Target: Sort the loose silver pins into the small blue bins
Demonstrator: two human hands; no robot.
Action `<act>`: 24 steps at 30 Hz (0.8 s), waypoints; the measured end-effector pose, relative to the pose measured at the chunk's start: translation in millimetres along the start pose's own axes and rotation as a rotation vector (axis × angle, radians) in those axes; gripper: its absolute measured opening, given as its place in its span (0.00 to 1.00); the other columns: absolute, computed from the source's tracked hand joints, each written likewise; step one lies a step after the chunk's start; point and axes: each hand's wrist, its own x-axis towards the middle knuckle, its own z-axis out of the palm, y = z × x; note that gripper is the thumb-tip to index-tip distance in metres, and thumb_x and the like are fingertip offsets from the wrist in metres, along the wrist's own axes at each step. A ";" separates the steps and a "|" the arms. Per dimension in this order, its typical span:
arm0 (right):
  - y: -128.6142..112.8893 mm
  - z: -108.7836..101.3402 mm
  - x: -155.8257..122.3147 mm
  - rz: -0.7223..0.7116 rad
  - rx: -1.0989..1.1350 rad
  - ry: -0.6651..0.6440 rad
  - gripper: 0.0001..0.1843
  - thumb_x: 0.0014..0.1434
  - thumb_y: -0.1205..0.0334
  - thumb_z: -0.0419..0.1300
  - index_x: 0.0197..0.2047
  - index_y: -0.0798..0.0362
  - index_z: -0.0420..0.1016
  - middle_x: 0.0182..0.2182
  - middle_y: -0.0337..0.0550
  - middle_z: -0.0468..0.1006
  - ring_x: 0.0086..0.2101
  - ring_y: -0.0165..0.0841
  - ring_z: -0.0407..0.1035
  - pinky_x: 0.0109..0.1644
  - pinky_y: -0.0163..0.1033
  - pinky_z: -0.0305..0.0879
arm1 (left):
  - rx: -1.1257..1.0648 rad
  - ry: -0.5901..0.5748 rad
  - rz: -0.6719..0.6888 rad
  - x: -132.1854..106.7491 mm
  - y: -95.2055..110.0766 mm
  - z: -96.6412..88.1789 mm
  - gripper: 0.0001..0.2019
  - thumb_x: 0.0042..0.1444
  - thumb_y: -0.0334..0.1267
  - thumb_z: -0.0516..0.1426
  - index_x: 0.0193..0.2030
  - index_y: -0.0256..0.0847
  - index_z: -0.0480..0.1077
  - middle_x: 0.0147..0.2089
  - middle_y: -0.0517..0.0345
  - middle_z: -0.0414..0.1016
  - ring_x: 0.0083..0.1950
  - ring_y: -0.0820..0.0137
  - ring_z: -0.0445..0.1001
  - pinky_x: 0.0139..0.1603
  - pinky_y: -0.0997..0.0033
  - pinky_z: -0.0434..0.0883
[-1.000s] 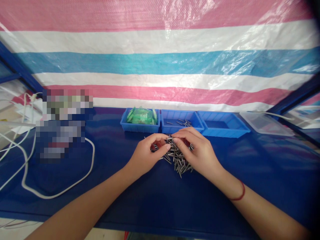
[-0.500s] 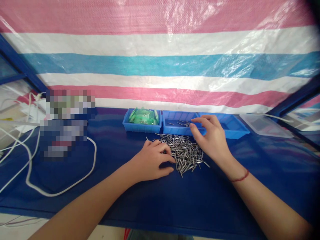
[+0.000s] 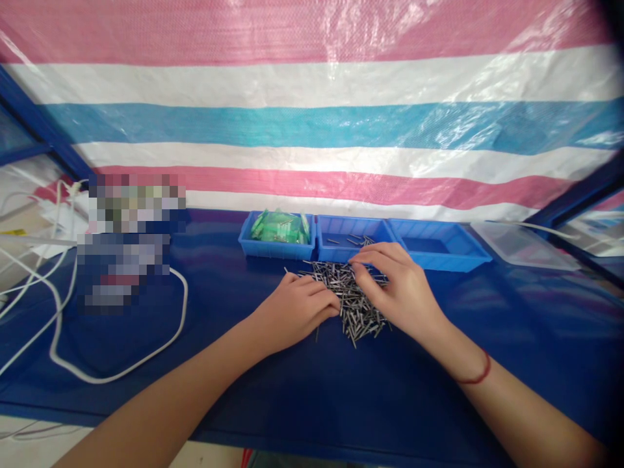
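- Both hands lie palm down on a heap of pins (image 3: 351, 305), one at each side of it.
- My left hand (image 3: 297, 311) rests at the left edge of the heap. Its fingers are curled and their tips touch the pins. If it grips a pin under the fingers, I cannot tell.
- My right hand (image 3: 398, 291) covers the right and far part of the heap. The fingers are bent and point to the left, with the tips on top of the pins. If something is pinched between them, I cannot tell either.
- Between the two hands the pins lie loose and crossed in all directions on the blue table (image 3: 341, 396). A few single pins lie just outside the heap, near my left hand.
- On my right wrist there is a red string (image 3: 480, 376).
- Just beyond my fingertips stand three blue bins in a row, touching each other.
- Beyond my left hand, the left bin (image 3: 273, 249) holds green packets (image 3: 277, 226).
- Right behind my right fingertips, the middle bin (image 3: 336, 254) holds a few pins.
- Farther right of my right hand is the right bin (image 3: 439, 263), and beside it a clear tray (image 3: 524, 246).
- Well to the left of my left hand a white cable (image 3: 121, 372) makes a loop on the table.
- Behind everything hangs a striped tarp (image 3: 312, 123).
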 end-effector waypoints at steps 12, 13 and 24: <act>-18.4 1.4 -4.2 0.289 0.450 -0.297 0.07 0.62 0.59 0.55 0.39 0.52 0.73 0.31 0.40 0.75 0.30 0.31 0.68 0.34 0.37 0.63 | -0.391 0.307 -0.217 0.0 1.5 -3.8 0.06 0.64 0.37 0.52 0.41 0.41 0.70 0.39 0.60 0.76 0.41 0.72 0.74 0.45 0.73 0.65; -17.7 2.3 -4.4 0.333 0.496 -0.306 0.08 0.62 0.58 0.55 0.38 0.52 0.73 0.31 0.40 0.75 0.30 0.30 0.67 0.33 0.37 0.62 | -0.408 0.309 -0.228 0.6 2.4 -3.2 0.06 0.63 0.37 0.52 0.40 0.41 0.70 0.38 0.60 0.76 0.40 0.72 0.74 0.44 0.73 0.66; -26.1 2.9 -5.2 0.276 0.489 -0.260 0.08 0.61 0.60 0.56 0.36 0.52 0.76 0.26 0.38 0.71 0.25 0.28 0.61 0.28 0.35 0.58 | -0.254 0.215 -0.226 4.2 0.6 6.1 0.11 0.63 0.42 0.52 0.35 0.40 0.71 0.33 0.60 0.77 0.35 0.70 0.72 0.38 0.71 0.64</act>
